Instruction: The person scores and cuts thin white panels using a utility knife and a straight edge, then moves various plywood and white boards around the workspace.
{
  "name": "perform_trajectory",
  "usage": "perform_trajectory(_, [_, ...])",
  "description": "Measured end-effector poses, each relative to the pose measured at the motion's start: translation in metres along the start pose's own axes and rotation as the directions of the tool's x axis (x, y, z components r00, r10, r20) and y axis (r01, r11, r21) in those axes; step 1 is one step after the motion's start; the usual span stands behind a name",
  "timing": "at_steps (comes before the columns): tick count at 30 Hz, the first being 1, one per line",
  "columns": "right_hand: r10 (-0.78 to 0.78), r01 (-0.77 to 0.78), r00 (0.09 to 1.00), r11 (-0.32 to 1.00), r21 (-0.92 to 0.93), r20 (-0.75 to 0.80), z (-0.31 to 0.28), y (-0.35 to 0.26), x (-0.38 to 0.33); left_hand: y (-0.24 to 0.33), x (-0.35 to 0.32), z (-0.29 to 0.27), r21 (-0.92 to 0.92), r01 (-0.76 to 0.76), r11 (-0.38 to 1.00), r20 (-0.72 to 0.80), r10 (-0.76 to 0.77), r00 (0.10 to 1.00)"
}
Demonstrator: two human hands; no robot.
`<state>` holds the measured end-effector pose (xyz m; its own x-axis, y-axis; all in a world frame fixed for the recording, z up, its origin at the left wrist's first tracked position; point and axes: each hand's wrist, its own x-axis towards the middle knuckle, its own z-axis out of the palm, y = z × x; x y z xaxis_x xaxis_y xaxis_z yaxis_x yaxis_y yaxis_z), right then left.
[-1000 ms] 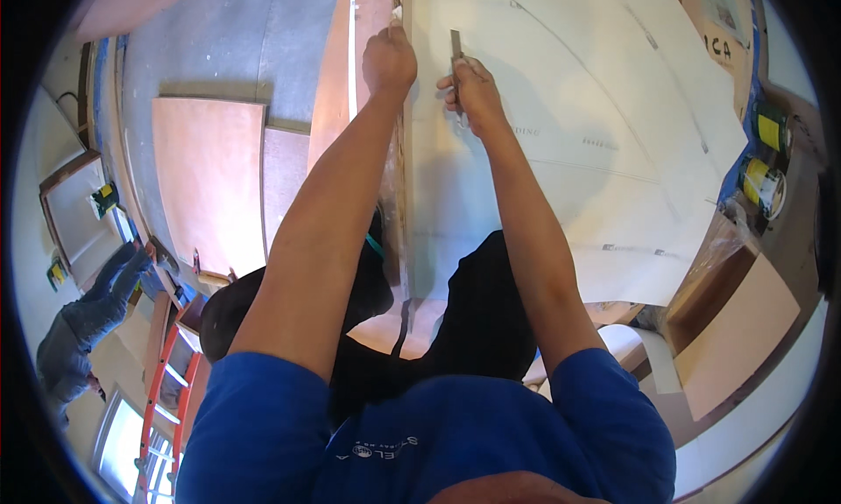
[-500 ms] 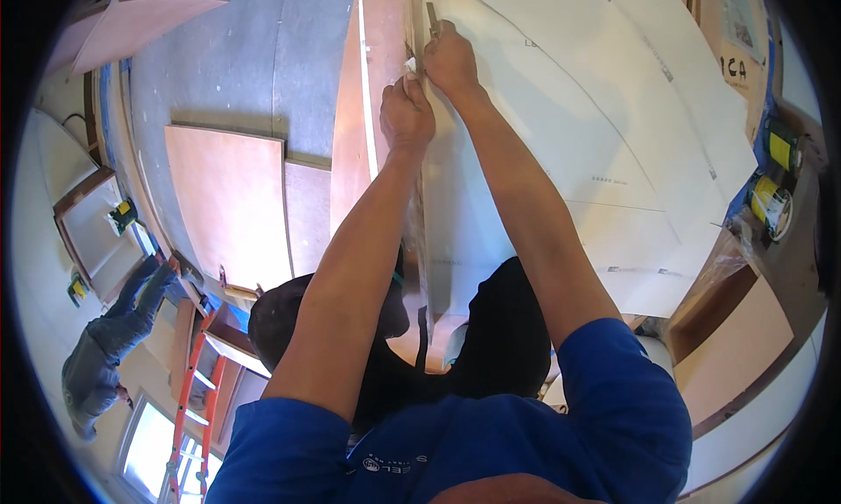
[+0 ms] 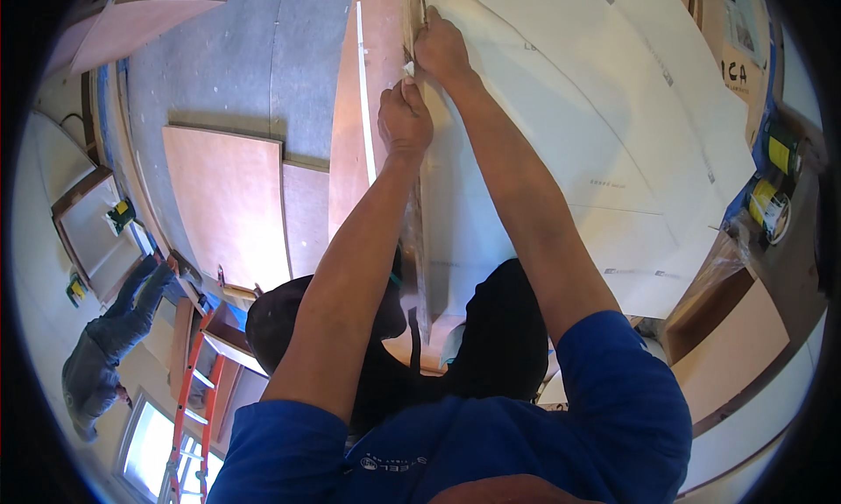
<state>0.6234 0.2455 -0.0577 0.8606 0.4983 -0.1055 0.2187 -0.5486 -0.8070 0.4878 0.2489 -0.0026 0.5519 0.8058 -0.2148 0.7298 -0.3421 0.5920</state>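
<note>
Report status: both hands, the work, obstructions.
Left hand: fingers closed at small white piece. Right hand: gripping thin tool beside wooden strip. Left wrist covers part of strip.

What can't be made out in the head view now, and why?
Tool: head view, grip end hidden by right fingers.
White bit by left fingers: head view, too small to identify.
Sheet: head view, far edge cut off by picture's top.
Co-worker: head view, hands too small.

A narrow brown wooden strip [image 3: 415, 215] runs beside a broad white sheet [image 3: 561, 110]. Toward the strip's far end are a small white scrap [image 3: 408, 69] and a slim dark tool [image 3: 423, 8]
</note>
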Motion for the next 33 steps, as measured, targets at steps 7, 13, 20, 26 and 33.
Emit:
perform_trajectory(7, [0.09,-0.103,0.988,0.989,0.105,0.122,-0.002,-0.004,0.012,-0.003,-0.001,0.0,-0.029,0.016,0.999,-0.004,-0.016,1.0])
perform_trajectory(13, [0.119,-0.119,0.993,0.993,0.021,0.021,0.0,-0.006,0.011,0.002,-0.002,-0.003,-0.022,0.014,1.0,0.014,-0.013,1.0])
perform_trajectory(20, [0.13,-0.131,0.991,0.988,0.082,0.019,0.013,0.01,0.009,0.005,0.0,-0.006,0.04,0.038,0.998,0.104,-0.042,0.994])
perform_trajectory(26, [0.152,-0.157,0.987,0.982,0.103,0.047,0.001,-0.003,-0.012,0.005,-0.001,-0.006,0.078,0.047,0.996,0.09,-0.054,0.994])
perform_trajectory(33, [0.147,-0.154,0.986,0.984,0.093,0.074,-0.004,-0.005,-0.043,0.001,-0.002,-0.005,0.036,0.003,0.999,0.053,-0.005,0.999])
